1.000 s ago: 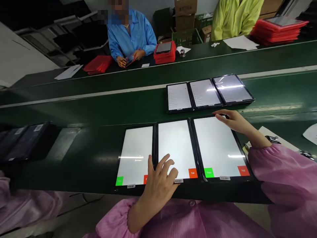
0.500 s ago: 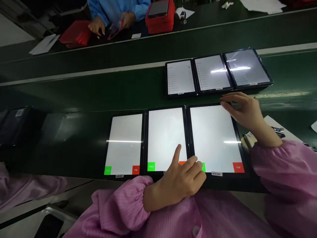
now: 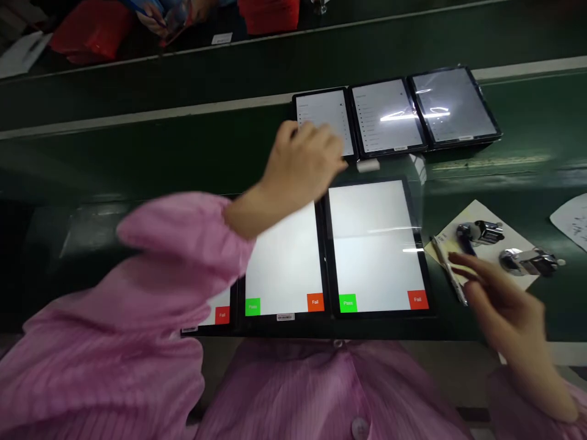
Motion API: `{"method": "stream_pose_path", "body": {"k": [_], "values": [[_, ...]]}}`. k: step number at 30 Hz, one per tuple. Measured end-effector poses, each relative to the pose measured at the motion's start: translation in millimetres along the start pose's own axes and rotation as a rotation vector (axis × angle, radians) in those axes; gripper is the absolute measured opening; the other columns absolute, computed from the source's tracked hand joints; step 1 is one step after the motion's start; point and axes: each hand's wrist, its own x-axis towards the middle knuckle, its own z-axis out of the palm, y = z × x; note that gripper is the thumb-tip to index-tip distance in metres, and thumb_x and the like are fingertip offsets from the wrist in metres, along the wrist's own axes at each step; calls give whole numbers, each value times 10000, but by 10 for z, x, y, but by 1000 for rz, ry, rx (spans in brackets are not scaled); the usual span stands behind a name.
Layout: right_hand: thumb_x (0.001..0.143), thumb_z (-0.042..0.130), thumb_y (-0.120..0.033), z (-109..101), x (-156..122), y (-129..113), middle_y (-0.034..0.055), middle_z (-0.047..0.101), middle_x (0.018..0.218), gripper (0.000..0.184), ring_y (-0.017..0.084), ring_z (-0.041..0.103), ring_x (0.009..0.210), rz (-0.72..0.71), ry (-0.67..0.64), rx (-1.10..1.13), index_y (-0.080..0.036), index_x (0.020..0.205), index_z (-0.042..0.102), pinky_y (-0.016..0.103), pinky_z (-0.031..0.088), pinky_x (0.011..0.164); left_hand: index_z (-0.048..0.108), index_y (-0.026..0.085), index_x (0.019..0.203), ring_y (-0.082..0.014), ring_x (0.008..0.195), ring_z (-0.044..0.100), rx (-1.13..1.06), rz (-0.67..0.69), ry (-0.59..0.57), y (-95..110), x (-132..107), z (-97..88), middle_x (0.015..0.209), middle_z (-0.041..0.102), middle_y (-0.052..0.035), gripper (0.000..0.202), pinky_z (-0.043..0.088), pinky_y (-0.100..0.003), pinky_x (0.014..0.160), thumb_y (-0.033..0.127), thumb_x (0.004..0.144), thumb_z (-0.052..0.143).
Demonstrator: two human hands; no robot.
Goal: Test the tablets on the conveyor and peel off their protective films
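Tablets (image 3: 376,244), six; left hand (image 3: 302,162), right hand (image 3: 504,305)

The left hand (image 3: 302,159) is reaching across the green worktop (image 3: 137,143) to the lower edge of a tablet (image 3: 323,113) showing a list, too blurred to tell contact. The open right hand (image 3: 499,299) is hovering just beside a pen (image 3: 449,271) lying across a pale yellow paper (image 3: 498,266), near two metal clasps (image 3: 479,232).

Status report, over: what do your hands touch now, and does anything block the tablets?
Left hand empty, over far-row tablet. Right hand empty, beside pen on yellow paper. Left sleeve over leftmost near tablet, partly hiding it.
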Motion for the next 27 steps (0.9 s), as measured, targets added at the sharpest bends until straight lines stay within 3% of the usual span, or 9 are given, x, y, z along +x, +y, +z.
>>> {"method": "stream_pose_path", "body": {"k": [2, 4, 7, 10, 17, 21, 24, 27], "values": [[1042, 625, -554, 150, -174, 186, 30, 644, 1465, 545, 320, 692, 1239, -58, -134, 82, -449, 1566, 517, 442, 657, 945, 642, 159, 1028, -309, 1138, 680, -135, -250, -184, -280, 375, 53, 1091, 710, -108, 131, 510, -524, 1062, 233, 1015, 535], [1030, 608, -633, 337, -340, 293, 73, 611, 1506, 672, 331, 671, 1279, -108, -154, 114, -402, 1635, 428, 437, 654, 961, 610, 191, 1006, -259, 987, 720, -350, -399, -370, -470, 563, 176, 1003, 724, -84, 107, 559, -405, 923, 244, 997, 518], [1038, 615, -593, 571, -529, 310, 110, 604, 1508, 700, 355, 600, 1373, -112, -88, 123, -350, 1656, 395, 489, 605, 1063, 601, 212, 950, -225, 883, 700, -473, -462, -582, -571, 577, 359, 935, 707, -67, 101, 544, -332, 804, 276, 957, 522], [1044, 633, -512, 666, -625, 256, 116, 584, 1528, 686, 366, 588, 1384, -108, -28, 124, -350, 1662, 382, 519, 592, 1083, 625, 217, 917, -234, 866, 648, -395, -414, -663, -561, 493, 433, 941, 667, -76, 148, 518, -336, 768, 348, 901, 559], [1055, 617, -366, 637, -747, 184, 80, 602, 1510, 644, 356, 643, 1316, -107, 20, 73, -393, 1657, 389, 516, 636, 1020, 623, 227, 950, -237, 857, 619, -388, -315, -732, -575, 488, 482, 921, 632, -65, 236, 489, -343, 776, 435, 871, 545], [1052, 628, -384, 637, -775, 162, 82, 621, 1485, 643, 359, 666, 1281, -101, 24, 42, -396, 1653, 398, 508, 663, 958, 621, 223, 976, -250, 887, 663, -343, -280, -754, -561, 508, 473, 923, 659, -62, 244, 503, -348, 784, 442, 901, 542], [1056, 624, -404, 657, -766, 121, 77, 630, 1473, 639, 360, 684, 1249, -78, 42, 42, -403, 1653, 397, 500, 673, 928, 607, 185, 995, -248, 974, 707, -303, -232, -681, -532, 493, 355, 1020, 707, -65, 259, 518, -361, 851, 419, 951, 507], [1047, 634, -417, 634, -756, 80, 55, 649, 1450, 615, 361, 711, 1195, -28, 51, 56, -432, 1628, 432, 507, 687, 885, 544, 92, 1129, -209, 1113, 704, -396, -177, -503, -518, 450, 126, 1150, 719, -49, 418, 482, -419, 965, 392, 1007, 280]]}}
